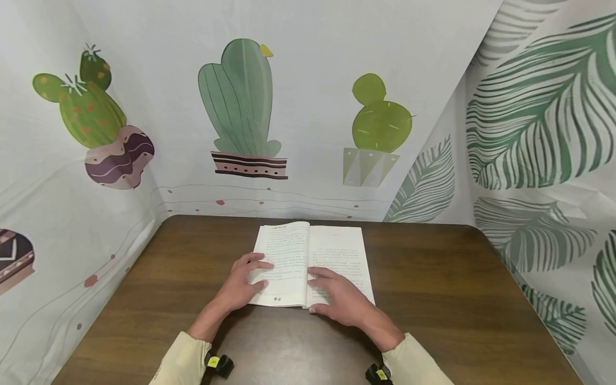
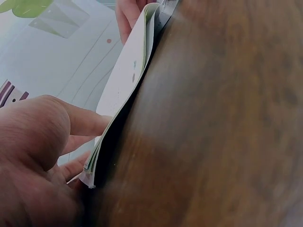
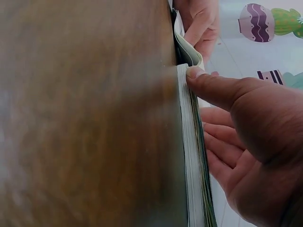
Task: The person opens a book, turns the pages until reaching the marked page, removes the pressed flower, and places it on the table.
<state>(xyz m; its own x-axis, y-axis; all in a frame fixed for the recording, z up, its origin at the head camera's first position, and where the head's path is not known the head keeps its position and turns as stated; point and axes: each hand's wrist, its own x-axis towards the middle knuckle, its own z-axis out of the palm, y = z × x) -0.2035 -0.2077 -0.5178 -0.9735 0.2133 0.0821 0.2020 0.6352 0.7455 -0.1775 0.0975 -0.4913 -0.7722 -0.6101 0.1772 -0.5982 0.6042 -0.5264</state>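
Observation:
An open book (image 1: 284, 246) lies on the brown table, its printed pages facing up. My left hand (image 1: 238, 286) rests on the left page near its outer edge, fingers spread and thumb laid on the paper. Across the right page lies my right hand (image 1: 344, 297), its fingertips close to the middle fold and its thumb near the bottom edge. From the right wrist view, the thumb (image 3: 213, 85) touches the top of the thick page stack (image 3: 194, 142). The left pages (image 2: 128, 71) form a thinner, curved layer in the left wrist view.
The wooden table (image 1: 433, 283) extends on both sides of the book. Behind it hangs a white cloth (image 1: 313, 107) printed with cacti, and a leaf-patterned cloth (image 1: 539, 117) hangs at the right. Each sleeve has a black wrist camera (image 1: 221, 365) by it.

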